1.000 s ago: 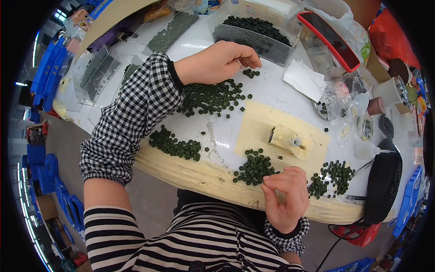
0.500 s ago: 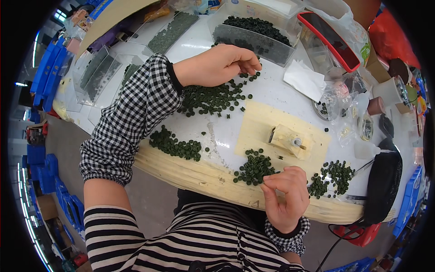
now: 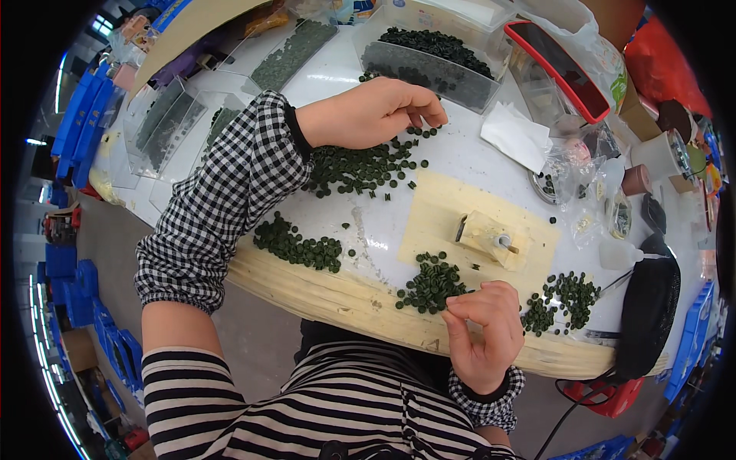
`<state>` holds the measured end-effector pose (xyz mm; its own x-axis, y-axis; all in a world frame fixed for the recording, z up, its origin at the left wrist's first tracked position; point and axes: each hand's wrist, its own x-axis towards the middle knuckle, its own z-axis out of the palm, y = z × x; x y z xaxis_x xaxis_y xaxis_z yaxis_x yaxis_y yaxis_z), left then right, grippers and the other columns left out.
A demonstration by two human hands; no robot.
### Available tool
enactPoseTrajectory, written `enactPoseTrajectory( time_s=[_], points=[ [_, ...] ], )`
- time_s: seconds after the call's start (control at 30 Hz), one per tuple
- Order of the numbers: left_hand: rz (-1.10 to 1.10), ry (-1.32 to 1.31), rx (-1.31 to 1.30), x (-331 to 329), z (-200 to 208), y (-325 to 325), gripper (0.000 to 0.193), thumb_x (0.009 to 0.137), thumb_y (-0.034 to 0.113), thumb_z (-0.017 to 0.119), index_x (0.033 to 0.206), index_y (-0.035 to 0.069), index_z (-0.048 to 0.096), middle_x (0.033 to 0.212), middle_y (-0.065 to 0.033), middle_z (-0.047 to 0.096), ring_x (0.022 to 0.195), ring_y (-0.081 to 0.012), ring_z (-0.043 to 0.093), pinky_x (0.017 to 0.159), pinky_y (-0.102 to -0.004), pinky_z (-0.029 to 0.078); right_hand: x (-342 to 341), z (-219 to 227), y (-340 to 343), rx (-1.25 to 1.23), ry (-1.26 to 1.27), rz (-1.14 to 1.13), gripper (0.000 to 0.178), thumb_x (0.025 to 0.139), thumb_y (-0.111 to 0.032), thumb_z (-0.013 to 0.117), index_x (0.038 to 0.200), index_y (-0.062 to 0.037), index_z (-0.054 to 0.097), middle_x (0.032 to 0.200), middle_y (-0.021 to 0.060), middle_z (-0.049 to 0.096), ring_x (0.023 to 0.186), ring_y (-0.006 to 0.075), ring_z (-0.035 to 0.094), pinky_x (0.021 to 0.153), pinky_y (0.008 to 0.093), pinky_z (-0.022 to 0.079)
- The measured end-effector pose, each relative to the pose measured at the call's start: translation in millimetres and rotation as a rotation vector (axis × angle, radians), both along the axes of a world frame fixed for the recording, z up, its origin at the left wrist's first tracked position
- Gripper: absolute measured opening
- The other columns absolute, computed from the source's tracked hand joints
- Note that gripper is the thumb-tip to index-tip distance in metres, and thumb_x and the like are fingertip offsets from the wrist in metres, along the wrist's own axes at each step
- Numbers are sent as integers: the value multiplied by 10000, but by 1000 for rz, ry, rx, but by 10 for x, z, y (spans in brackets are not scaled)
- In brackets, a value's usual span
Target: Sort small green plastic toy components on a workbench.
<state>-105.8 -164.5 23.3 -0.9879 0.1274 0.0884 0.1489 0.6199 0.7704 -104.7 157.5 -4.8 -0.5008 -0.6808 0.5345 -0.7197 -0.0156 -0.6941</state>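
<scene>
Worktop (image 3: pixel 460 153) of white, rounded at the near edge with a pale wooden rim, is being used as the base for everything here. At its far edge a clear rectangular plastic bin (image 3: pixel 429 57) filled with dark green discs is being kept. Near the middle of the worktop a flat pale-yellow square board (image 3: pixel 437 215) is lying, and a small cream block fixture with a metal pin (image 3: pixel 491 238) is being carried on it.

A broad scatter of small dark green round discs (image 3: pixel 353 165) is being spread across the worktop just beyond the board, and the left hand (image 3: pixel 368 115) is being rested at the far end of this scatter, fingers curled downward with the tips touching the loose discs; whether a disc is being gripped cannot be told. A second heap of discs (image 3: pixel 295 244) is lying to the left of the board, near the wooden rim. A smaller pile of discs (image 3: pixel 431 282) is sitting at the board's near edge, and the right hand (image 3: pixel 483 333) is being held just beside it, thumb and forefinger pinched together; the pinched object is too small to be made out. Another small cluster of discs (image 3: pixel 563 297) is lying to the right of the board.
</scene>
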Motion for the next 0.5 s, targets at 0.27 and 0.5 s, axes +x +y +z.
enactPoseTrajectory(
  time_s=[0.27,0.5],
  points=[
    [-27,-25,33,5,-21,14,409,882,-110,361,1209,-56,600,1137,-164,673,1087,-232,649,996,-349,507,-2,-1,5,7,-1,1,186,769,-42,804,873,-86,656,814,44,700,761,231,635,824,412,499],
    [52,-2,94,-36,15,-67,395,897,-94,360,1195,-40,613,1146,-143,675,1068,-201,652,988,-329,515,-3,6,12,7,2,1,190,766,-38,804,874,-85,655,814,44,700,761,229,634,824,414,499]
  ],
)
